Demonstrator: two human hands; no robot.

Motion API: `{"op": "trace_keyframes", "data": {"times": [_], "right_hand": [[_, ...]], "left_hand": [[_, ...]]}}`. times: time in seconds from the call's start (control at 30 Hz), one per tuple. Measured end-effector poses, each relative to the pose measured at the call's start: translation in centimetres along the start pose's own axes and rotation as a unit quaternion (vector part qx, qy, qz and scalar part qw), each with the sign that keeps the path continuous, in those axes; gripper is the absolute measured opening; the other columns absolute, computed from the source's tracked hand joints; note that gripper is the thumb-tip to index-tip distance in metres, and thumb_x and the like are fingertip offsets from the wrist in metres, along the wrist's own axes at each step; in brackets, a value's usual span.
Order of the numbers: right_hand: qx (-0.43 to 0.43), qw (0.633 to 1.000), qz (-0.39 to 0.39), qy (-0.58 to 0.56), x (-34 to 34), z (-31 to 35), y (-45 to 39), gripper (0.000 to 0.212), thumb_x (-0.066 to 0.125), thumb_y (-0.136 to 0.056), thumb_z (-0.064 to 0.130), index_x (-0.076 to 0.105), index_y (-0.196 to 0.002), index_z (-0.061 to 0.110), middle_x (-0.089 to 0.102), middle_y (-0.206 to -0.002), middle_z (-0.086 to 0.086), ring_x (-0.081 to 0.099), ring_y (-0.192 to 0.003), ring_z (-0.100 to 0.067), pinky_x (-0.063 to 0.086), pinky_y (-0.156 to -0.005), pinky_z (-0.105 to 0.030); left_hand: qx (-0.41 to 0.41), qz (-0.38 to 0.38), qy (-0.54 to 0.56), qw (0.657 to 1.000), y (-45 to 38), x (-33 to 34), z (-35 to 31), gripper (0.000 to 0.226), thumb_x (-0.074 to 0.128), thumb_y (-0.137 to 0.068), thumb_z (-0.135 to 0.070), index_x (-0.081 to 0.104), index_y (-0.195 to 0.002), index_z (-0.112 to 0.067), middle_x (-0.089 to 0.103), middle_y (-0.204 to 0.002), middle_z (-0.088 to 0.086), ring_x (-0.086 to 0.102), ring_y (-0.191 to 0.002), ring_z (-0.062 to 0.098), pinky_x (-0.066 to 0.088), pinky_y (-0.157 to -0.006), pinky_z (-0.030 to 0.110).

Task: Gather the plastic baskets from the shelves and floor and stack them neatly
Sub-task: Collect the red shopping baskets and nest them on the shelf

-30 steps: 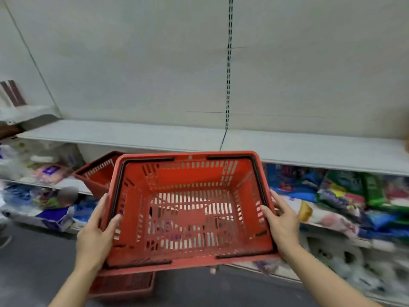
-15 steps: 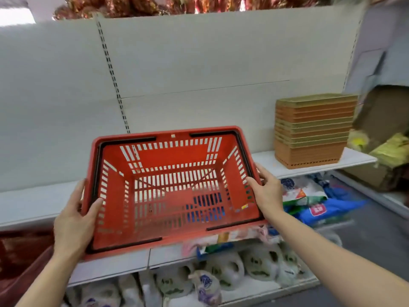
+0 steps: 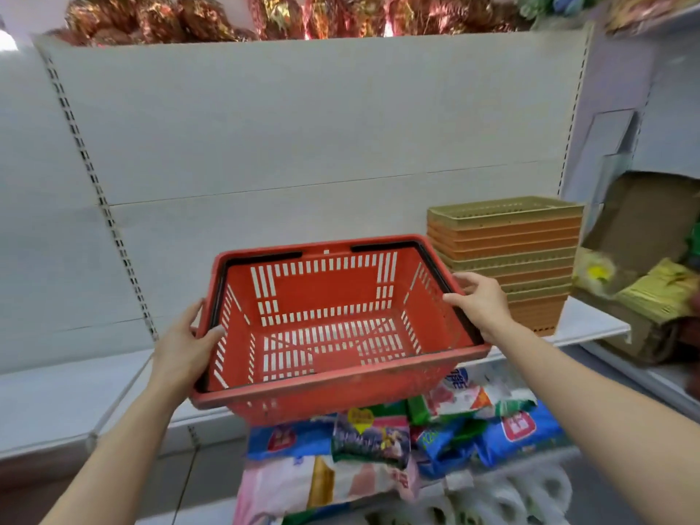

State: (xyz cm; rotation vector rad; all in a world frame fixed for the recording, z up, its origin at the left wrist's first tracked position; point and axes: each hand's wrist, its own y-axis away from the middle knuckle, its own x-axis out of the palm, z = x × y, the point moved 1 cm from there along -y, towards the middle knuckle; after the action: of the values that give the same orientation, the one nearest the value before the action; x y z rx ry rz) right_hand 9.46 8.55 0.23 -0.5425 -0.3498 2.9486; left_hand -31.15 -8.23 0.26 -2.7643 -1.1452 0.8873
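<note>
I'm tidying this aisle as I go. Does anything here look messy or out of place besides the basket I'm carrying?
Yes. On the lower shelf, the snack bags lie heaped at mixed angles rather than in rows. At right, a torn cardboard box sits open with yellow packets spilling out. The stacked trays look neat.

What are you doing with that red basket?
A person is holding an empty red plastic shopping basket in the air with both hands, the left hand on its left rim and the right hand on its right rim. It hangs in front of a white store shelf, where a neat stack of tan and orange plastic trays stands to the right.
</note>
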Motion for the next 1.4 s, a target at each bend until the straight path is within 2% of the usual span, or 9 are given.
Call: {"op": "trace_keyframes", "data": {"times": [0.3,0.4,0.47,0.53,0.67,0.93,1.03,1.23,1.4], "right_hand": [[0.101,0.973,0.07,-0.193,0.1,-2.3,-6.2,0.03,0.066,-0.082,0.001,0.067,-0.112,0.004,0.071,-0.097,-0.012,0.068,-0.089,-0.028,0.054,-0.081,-0.038],[0.061,0.961,0.025,-0.269,1.0,-2.0,-4.6,0.013,0.061,-0.09,0.015,0.071,-0.095,0.009,0.072,-0.084,-0.002,0.065,-0.085,-0.021,0.05,-0.069,-0.03],[0.03,0.959,0.021,-0.28,1.8,-2.3,-2.9,0.022,0.055,-0.095,0.03,0.066,-0.103,0.014,0.069,-0.091,0.001,0.065,-0.082,-0.012,0.048,-0.063,-0.022],[-0.006,0.973,0.015,-0.23,2.2,-3.2,-1.6,0.036,0.053,-0.092,0.047,0.054,-0.119,0.022,0.063,-0.105,0.009,0.061,-0.089,-0.002,0.048,-0.065,-0.018],[-0.05,0.994,-0.013,-0.096,2.2,-3.9,-2.2,0.056,0.052,-0.082,0.066,0.052,-0.119,0.024,0.062,-0.102,0.005,0.06,-0.089,-0.007,0.047,-0.065,-0.025],[-0.111,0.992,-0.053,0.038,2.8,-3.6,-4.7,0.045,0.048,-0.09,0.056,0.059,-0.108,0.016,0.06,-0.104,-0.006,0.052,-0.089,-0.015,0.034,-0.065,-0.015],[-0.114,0.99,-0.052,0.07,2.7,-3.7,-4.9,0.052,0.045,-0.091,0.057,0.057,-0.116,0.013,0.059,-0.11,-0.009,0.051,-0.094,-0.018,0.039,-0.071,-0.026],[-0.298,0.908,-0.189,0.225,4.1,-2.1,-0.1,0.053,0.054,-0.088,0.046,0.053,-0.125,0.008,0.058,-0.121,-0.011,0.05,-0.114,-0.029,0.034,-0.099,-0.044],[-0.426,0.873,-0.125,0.202,9.2,1.8,5.5,0.052,0.061,-0.086,0.038,0.054,-0.126,0.005,0.061,-0.119,-0.012,0.054,-0.112,-0.031,0.035,-0.1,-0.042]], "left_hand": [[-0.054,0.065,0.087,0.993,-4.9,3.2,-1.5,0.055,0.061,-0.095,-0.001,0.046,-0.148,-0.009,0.069,-0.088,0.01,0.066,-0.051,0.01,0.05,-0.045,0.016],[-0.064,0.112,0.172,0.977,-5.2,2.8,-1.1,0.038,0.062,-0.096,-0.018,0.063,-0.132,-0.006,0.071,-0.118,0.02,0.069,-0.078,0.02,0.053,-0.073,0.03],[-0.068,0.127,0.208,0.968,-4.0,2.6,-1.2,0.035,0.059,-0.095,-0.041,0.076,-0.102,-0.011,0.076,-0.099,0.018,0.068,-0.08,0.027,0.049,-0.077,0.038],[-0.032,0.132,0.219,0.966,-2.0,2.9,-0.7,0.042,0.062,-0.088,-0.054,0.075,-0.105,-0.018,0.077,-0.1,0.007,0.069,-0.092,0.024,0.047,-0.085,0.039],[0.046,0.072,0.149,0.985,-0.5,4.3,0.1,0.083,0.073,-0.084,-0.032,0.034,-0.155,-0.018,0.053,-0.136,-0.003,0.05,-0.121,0.015,0.037,-0.1,0.033],[0.057,0.056,0.077,0.994,-2.3,5.5,-0.9,0.082,0.071,-0.088,-0.038,0.032,-0.156,-0.011,0.049,-0.15,0.008,0.047,-0.117,0.012,0.037,-0.098,0.032],[0.064,0.063,0.045,0.995,-2.0,5.1,-1.0,0.087,0.068,-0.083,-0.053,0.036,-0.154,-0.013,0.056,-0.141,0.005,0.052,-0.118,0.017,0.041,-0.097,0.035],[0.105,0.019,-0.13,0.986,0.8,2.2,0.9,0.111,0.052,-0.073,-0.081,0.022,-0.159,-0.019,0.028,-0.165,0.002,0.03,-0.15,0.022,0.03,-0.119,0.047],[0.203,-0.048,-0.286,0.935,3.7,-2.7,2.6,0.09,0.05,-0.085,-0.073,0.043,-0.148,-0.01,0.052,-0.143,0.012,0.05,-0.129,0.033,0.041,-0.108,0.045]]}}
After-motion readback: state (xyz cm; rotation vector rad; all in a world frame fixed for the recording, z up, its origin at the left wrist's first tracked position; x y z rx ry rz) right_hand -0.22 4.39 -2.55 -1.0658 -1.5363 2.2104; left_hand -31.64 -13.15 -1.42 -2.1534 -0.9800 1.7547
